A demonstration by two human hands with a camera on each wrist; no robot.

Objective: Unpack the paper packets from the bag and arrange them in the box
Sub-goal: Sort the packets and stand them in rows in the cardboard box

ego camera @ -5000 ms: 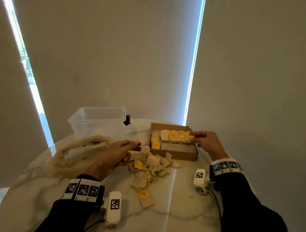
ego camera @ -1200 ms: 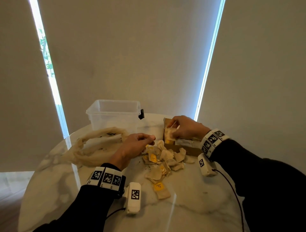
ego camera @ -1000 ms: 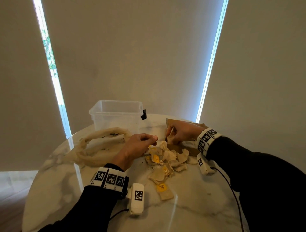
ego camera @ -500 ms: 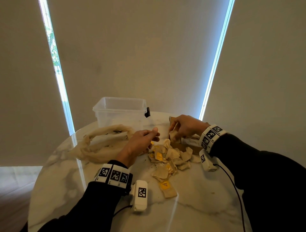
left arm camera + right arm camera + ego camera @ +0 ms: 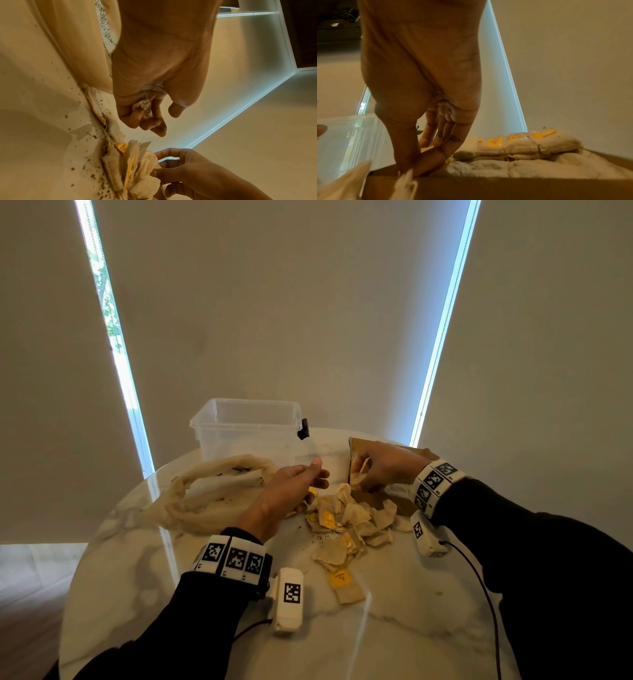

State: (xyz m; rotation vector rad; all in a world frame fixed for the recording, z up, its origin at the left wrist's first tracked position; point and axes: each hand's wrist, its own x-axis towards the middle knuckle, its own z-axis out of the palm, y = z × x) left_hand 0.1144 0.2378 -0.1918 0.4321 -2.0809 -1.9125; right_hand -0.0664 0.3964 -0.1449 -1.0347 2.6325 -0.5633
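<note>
A brown cardboard box (image 5: 373,498) stands at the back right of the table, with rows of yellow-tagged paper packets (image 5: 522,146) in it. My right hand (image 5: 361,470) is at the box's left end and pinches a pale packet (image 5: 406,180) over the near rim (image 5: 505,189). A loose pile of packets (image 5: 349,522) lies in front of the box. Just left of the pile hovers my left hand (image 5: 315,477), its fingers curled round a crumpled packet (image 5: 142,106). The limp beige bag (image 5: 212,494) lies at the left.
A clear plastic tub (image 5: 246,429) stands behind the bag. One packet with a yellow tag (image 5: 346,585) lies alone nearer to me. Dark crumbs (image 5: 85,165) dot the round marble table (image 5: 428,628), whose edge curves close on the left and right.
My right hand has gone from the box's right end to its left end and now holds a packet there. My left hand has lifted slightly towards the box.
</note>
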